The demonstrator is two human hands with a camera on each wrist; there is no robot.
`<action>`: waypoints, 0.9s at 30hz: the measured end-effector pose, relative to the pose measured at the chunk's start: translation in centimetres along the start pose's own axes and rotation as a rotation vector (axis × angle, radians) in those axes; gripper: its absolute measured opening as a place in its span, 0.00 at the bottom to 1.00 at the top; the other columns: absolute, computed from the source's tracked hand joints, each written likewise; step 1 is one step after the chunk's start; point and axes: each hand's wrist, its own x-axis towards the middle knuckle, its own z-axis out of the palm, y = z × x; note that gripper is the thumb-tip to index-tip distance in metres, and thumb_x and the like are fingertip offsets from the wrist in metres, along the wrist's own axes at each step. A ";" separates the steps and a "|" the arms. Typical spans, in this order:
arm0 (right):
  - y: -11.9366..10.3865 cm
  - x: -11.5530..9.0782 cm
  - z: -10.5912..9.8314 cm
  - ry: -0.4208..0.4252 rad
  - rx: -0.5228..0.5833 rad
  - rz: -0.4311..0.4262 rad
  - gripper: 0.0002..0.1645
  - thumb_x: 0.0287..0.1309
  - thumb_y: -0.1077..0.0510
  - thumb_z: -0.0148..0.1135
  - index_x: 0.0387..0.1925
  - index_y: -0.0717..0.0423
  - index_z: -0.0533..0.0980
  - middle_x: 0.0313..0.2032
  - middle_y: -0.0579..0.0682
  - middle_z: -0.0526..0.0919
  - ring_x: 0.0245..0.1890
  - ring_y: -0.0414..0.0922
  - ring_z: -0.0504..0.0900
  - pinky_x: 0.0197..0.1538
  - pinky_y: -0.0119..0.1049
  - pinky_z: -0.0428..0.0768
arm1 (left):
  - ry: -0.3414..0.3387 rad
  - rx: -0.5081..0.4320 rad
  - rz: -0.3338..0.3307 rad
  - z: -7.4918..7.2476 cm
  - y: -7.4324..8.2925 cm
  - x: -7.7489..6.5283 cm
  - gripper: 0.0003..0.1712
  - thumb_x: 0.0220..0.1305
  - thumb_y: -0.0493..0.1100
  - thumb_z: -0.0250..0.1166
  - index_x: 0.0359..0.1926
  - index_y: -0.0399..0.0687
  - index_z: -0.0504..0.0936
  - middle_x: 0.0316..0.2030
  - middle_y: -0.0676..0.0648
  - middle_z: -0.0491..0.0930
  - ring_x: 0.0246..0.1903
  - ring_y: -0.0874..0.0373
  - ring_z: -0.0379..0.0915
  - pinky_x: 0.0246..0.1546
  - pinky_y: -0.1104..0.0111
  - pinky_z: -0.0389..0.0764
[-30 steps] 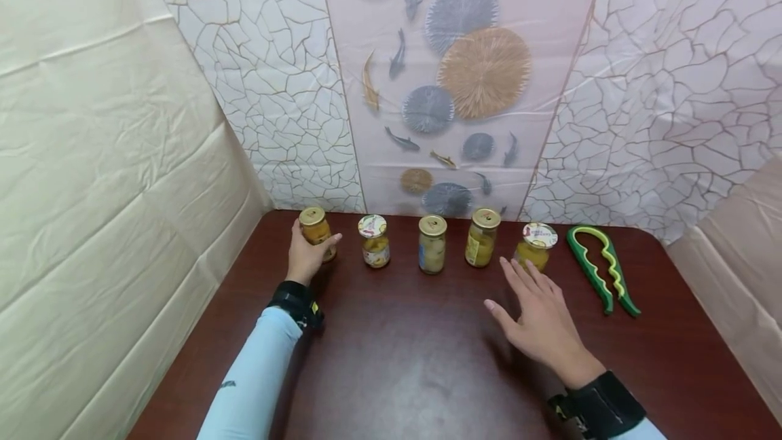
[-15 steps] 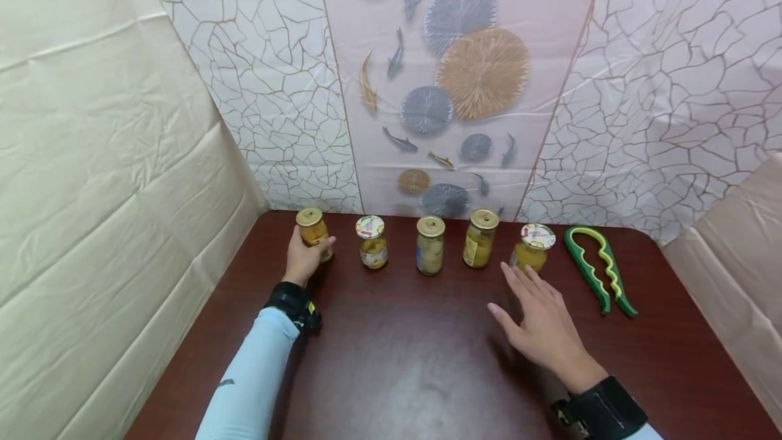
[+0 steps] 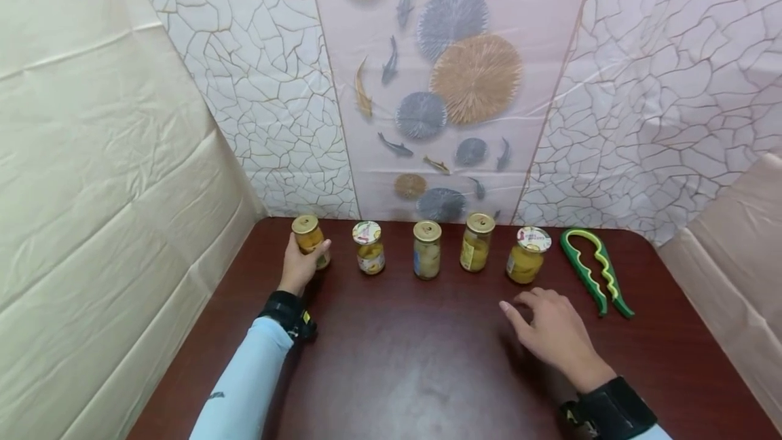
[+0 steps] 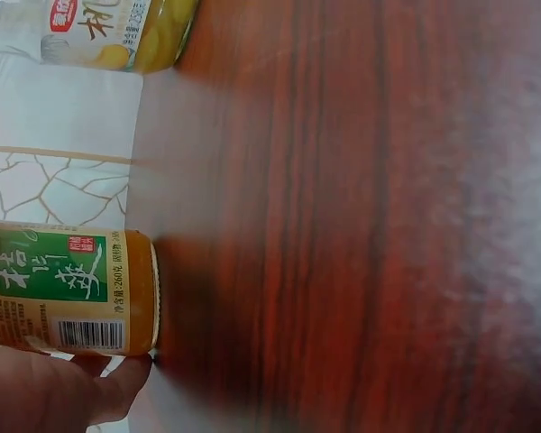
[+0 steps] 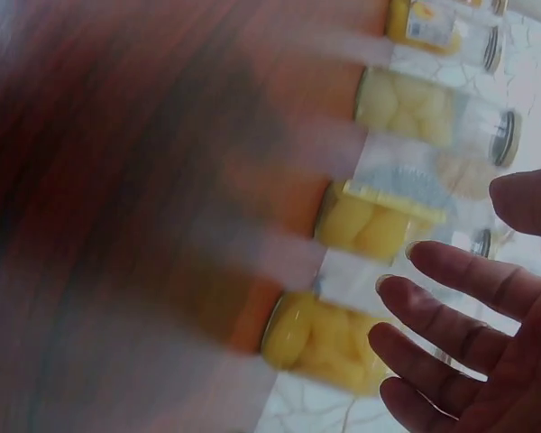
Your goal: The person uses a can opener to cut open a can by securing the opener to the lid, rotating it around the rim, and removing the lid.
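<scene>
Left hand: gripping a gold-lidded, cylindrical glass jar of orange fruit
Right hand: hovering, fingers loose, holding nothing
Jar: seemingly being positioned; next move probably calling for steady, upright handling

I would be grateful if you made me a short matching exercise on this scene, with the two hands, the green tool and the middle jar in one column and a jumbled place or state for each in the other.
Column one
1. Left hand
2. Right hand
3. Green tool
4. Middle jar

Column two
A. Lies to the right of all five jars
B. Has a gold lid and pale contents
C. Grips the leftmost jar
D. Holds nothing, on the near side of the rightmost jar

Right pairs: 1-C, 2-D, 3-A, 4-B
</scene>
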 end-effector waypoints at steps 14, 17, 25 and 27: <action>8.9 3.5 -1.2 -0.051 -0.089 0.233 0.36 0.66 0.44 0.65 0.54 0.76 0.76 0.47 0.78 0.73 0.43 0.71 0.67 0.41 0.63 0.71 | -0.055 0.011 0.026 -2.0 0.7 -6.3 0.46 0.60 0.60 0.75 0.71 0.51 0.62 0.61 0.39 0.74 0.62 0.44 0.70 0.66 0.44 0.67; 11.2 3.8 -1.0 -0.081 -0.116 0.286 0.40 0.64 0.44 0.65 0.56 0.79 0.71 0.49 0.83 0.67 0.46 0.76 0.64 0.46 0.69 0.68 | -0.088 0.051 0.037 -1.9 1.3 -7.7 0.49 0.58 0.64 0.74 0.72 0.53 0.61 0.62 0.40 0.73 0.62 0.44 0.70 0.65 0.43 0.69; 14.4 3.8 -1.8 -0.222 -0.115 0.437 0.39 0.64 0.44 0.65 0.54 0.79 0.69 0.42 0.79 0.66 0.41 0.73 0.66 0.42 0.66 0.70 | -0.162 0.043 0.050 -1.2 3.7 -11.4 0.48 0.58 0.65 0.73 0.72 0.57 0.61 0.62 0.42 0.75 0.62 0.46 0.72 0.63 0.44 0.72; 14.7 4.0 -2.0 -0.268 -0.108 0.446 0.39 0.65 0.44 0.65 0.55 0.78 0.69 0.40 0.76 0.67 0.39 0.72 0.68 0.40 0.64 0.71 | -0.183 0.043 0.064 -0.9 4.1 -12.1 0.48 0.59 0.65 0.72 0.73 0.59 0.60 0.62 0.42 0.75 0.63 0.46 0.72 0.63 0.43 0.72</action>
